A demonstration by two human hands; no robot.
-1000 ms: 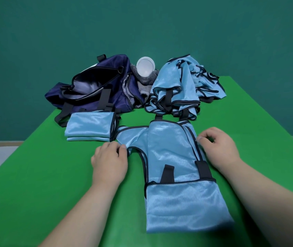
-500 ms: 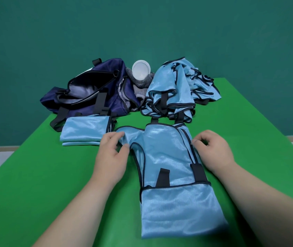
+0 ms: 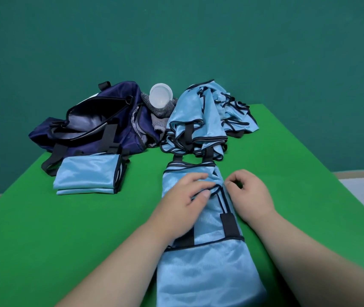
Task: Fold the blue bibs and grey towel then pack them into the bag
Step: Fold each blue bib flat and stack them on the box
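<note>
A light blue bib point(image 3: 210, 262) with black trim lies lengthwise on the green table point(image 3: 43, 240) in front of me. Its left shoulder flap is folded over onto the middle. My left hand point(image 3: 185, 200) lies on the bib and pinches that flap between thumb and fingers. My right hand point(image 3: 249, 193), fingers curled, pinches the bib's right edge close beside the left hand. A folded stack of bibs point(image 3: 88, 173) sits at the left. A pile of unfolded bibs point(image 3: 201, 120) lies behind. The navy bag point(image 3: 92, 122) stands open at the back left, with the grey towel point(image 3: 157, 117) beside it.
A white cup point(image 3: 160, 97) lies on the grey towel between the bag and the bib pile. The bag's black straps point(image 3: 52, 160) trail toward the folded stack. The table's right edge runs diagonally behind my right arm, and a teal wall point(image 3: 176, 41) stands behind.
My left hand has carried the bib's left shoulder flap rightward over the middle, and the bib is now narrower. My right hand stays at the right edge.
</note>
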